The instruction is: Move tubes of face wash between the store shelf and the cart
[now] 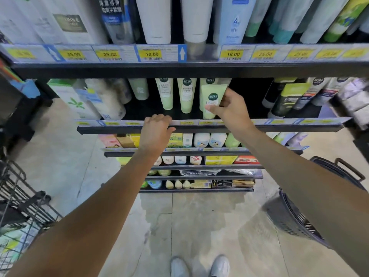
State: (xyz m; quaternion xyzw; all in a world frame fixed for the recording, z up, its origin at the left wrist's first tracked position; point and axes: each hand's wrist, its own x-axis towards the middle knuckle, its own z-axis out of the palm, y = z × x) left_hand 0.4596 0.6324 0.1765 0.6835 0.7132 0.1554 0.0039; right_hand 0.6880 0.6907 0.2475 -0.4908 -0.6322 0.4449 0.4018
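Several black shelves (199, 128) fill the view, each edged with price labels and stocked with tubes, bottles and boxes of skin care. Low on the left stands a wire cart (18, 198), with packets dimly visible through its mesh, and on the right floor sits a dark plastic basket (289, 216), partly hidden by the right forearm. On the middle shelf stand two pale green tubes of face wash (186, 96) in a row, caps down, with a third of the same kind just beside them on the right. The right hand (229, 108) grips that third tube, the held green tube (212, 100), thumb across its lower front and fingers curled behind its edge; its cap sits at or just above the shelf lip, though whether it rests on the board I cannot tell. The left hand (157, 126) rests on the front rail of the same shelf, fingers curled over the label strip, holding no product. By my reading, the step in hand is either the taking of this tube from the shelf or its setting down; the picture alone does not settle which. If it is being taken, the next move calls for drawing it clear of the neighbours and the shelf above, then carrying it across and down to the cart on the left.
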